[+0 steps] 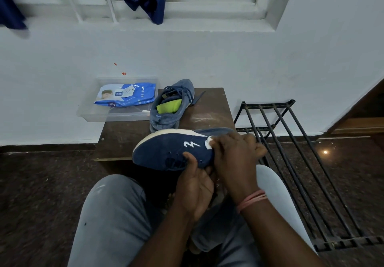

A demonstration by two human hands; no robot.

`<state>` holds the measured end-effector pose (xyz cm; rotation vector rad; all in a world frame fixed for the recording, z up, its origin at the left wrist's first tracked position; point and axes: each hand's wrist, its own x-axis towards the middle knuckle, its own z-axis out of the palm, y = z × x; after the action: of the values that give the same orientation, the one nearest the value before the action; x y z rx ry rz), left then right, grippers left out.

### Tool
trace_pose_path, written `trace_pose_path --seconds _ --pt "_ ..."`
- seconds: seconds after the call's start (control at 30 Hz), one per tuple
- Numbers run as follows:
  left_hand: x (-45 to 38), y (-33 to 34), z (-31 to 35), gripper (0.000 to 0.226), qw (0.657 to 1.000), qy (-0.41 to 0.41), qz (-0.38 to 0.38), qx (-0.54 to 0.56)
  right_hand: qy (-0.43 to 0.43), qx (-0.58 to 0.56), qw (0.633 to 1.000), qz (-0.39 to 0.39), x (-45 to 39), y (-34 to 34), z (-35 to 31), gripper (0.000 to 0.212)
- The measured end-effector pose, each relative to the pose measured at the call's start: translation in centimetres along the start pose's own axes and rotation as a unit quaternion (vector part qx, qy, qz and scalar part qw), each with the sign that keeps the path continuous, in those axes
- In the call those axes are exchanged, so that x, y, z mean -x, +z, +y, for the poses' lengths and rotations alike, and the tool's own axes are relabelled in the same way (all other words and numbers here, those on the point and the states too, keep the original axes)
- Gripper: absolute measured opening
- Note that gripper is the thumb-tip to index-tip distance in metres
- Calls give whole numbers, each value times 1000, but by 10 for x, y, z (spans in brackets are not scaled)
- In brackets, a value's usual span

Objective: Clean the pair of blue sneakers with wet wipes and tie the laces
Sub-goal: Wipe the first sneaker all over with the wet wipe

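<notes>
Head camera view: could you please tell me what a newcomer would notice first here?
The blue sneaker held on its side above the lap, left hand gripping it while the right hand presses a white wet wipe to it. Behind, its mate sits on the brown table beside a wipes pack.

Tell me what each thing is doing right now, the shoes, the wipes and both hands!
Held sneaker: tipped on its side, laces out of the eyelets seen.
Left hand: grips the held sneaker from below, thumb on its upper.
Right hand: presses a wet wipe to the sneaker's side.
Second sneaker: upright on the stool, laces loose.
Wipes pack: lying in the clear tray.
</notes>
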<state>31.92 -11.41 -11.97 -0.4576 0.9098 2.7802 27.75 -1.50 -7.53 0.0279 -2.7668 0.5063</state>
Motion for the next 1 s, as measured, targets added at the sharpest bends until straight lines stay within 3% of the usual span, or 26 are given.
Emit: trace_pose_path --seconds 0.17,0.3,0.47,0.7,0.87,1.0 --pt "4 -8 -1 75 999 -36 -27 22 -103 -77 988 -86 25 2 -19 32" --pt "-1 -3 -1 74 999 -16 -15 35 -18 6 999 -27 1 -2 -7 14" --pt "-1 -6 1 94 995 -52 -19 85 -140 -42 983 -109 20 -2 -29 38" --pt "2 -1 2 78 994 -64 2 85 -25 -2 999 -20 19 10 -38 24" --pt "3 -5 2 75 994 -55 6 95 -136 39 990 -13 21 12 -31 8" --pt "-2 8 3 65 994 12 36 106 -88 49 994 30 -10 1 -4 16"
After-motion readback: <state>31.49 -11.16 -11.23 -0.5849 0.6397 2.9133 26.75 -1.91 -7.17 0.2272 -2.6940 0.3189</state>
